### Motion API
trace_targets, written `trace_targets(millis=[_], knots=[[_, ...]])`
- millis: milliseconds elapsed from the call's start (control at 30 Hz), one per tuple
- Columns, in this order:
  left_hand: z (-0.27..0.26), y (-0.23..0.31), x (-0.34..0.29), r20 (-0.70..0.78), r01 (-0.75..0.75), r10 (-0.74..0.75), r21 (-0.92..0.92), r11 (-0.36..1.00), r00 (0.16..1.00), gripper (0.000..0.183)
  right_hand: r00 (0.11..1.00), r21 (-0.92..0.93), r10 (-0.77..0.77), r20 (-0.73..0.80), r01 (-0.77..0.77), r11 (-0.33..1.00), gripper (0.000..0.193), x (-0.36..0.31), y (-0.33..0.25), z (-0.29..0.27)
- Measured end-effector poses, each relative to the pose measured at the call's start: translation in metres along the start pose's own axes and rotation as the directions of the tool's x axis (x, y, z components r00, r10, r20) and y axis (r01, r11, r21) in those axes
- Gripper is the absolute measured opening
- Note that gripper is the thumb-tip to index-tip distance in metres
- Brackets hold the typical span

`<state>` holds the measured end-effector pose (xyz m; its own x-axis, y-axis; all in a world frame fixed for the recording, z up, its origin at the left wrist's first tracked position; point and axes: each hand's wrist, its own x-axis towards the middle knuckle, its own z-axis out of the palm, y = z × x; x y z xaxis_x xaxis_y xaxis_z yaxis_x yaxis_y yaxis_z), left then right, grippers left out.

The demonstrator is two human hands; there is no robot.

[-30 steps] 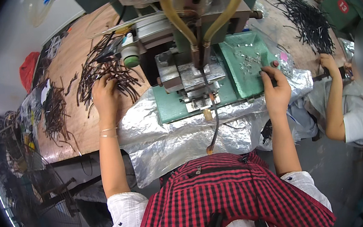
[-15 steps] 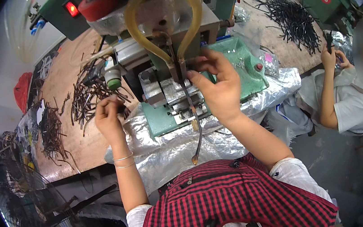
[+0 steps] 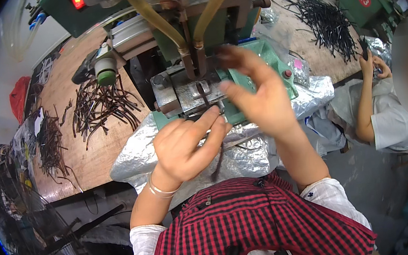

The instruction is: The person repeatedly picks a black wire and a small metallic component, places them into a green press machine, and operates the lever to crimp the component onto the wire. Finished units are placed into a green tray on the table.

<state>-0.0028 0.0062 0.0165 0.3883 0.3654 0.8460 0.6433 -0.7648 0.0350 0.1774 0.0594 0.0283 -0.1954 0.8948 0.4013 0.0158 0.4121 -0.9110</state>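
Note:
My left hand (image 3: 188,144) reaches across to the front of the machine's metal fixture (image 3: 179,91), its fingers closed around a thin dark strip (image 3: 204,97). The strip lies on the fixture, passes under my fingers and hangs toward my apron; the gripped part is hidden. My right hand (image 3: 263,94) hovers at the fixture's right side, thumb and fingers apart, the fingertips blurred. Nothing shows in it. Above the strip stand two metal prongs (image 3: 194,65), each joined to a yellowish tube (image 3: 207,12).
A green-capped knob (image 3: 106,76) juts out at left. Brown strips (image 3: 104,106) lie heaped on the wooden table (image 3: 94,164), another bundle (image 3: 52,141) farther left. Silver foil sheeting (image 3: 133,154) drapes the front edge. Black strips (image 3: 321,21) lie far right, near a co-worker (image 3: 390,109).
My left hand has moved right, from beside the brown heap to the strip at the fixture. My right hand has drawn slightly away from the prongs. The view has shifted slightly.

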Motion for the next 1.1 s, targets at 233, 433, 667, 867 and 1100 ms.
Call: trace_targets(millis=[233,433,667,867,1100], knots=[[0.016,-0.013,-0.008,-0.038,-0.112,0.112,0.023,0.993,0.993,0.022,0.901,-0.296,0.019,-0.434,-0.162,0.941,0.042,-0.007,0.107,-0.09],[0.013,-0.007,-0.013,-0.027,-0.023,0.023,0.006,1.0,0.999,0.028,0.991,-0.718,0.017,-0.136,-0.11,0.687,0.019,-0.043,0.099,-0.081],[0.009,-0.006,-0.006,-0.018,-0.036,0.036,0.007,0.999,0.999,0.027,0.949,-0.682,-0.166,-0.269,-0.065,0.729,0.012,-0.014,0.106,-0.078],[0.014,-0.006,-0.009,-0.041,-0.022,0.021,-0.022,1.0,0.999,0.025,0.989,-0.812,-0.037,-0.143,-0.095,0.576,0.013,-0.034,0.097,-0.065],[0.002,0.02,-0.03,-0.042,0.226,-0.233,-0.119,0.967,0.972,0.033,0.991,-0.917,-0.113,-0.066,-0.016,0.399,0.011,-0.032,0.11,-0.058]])
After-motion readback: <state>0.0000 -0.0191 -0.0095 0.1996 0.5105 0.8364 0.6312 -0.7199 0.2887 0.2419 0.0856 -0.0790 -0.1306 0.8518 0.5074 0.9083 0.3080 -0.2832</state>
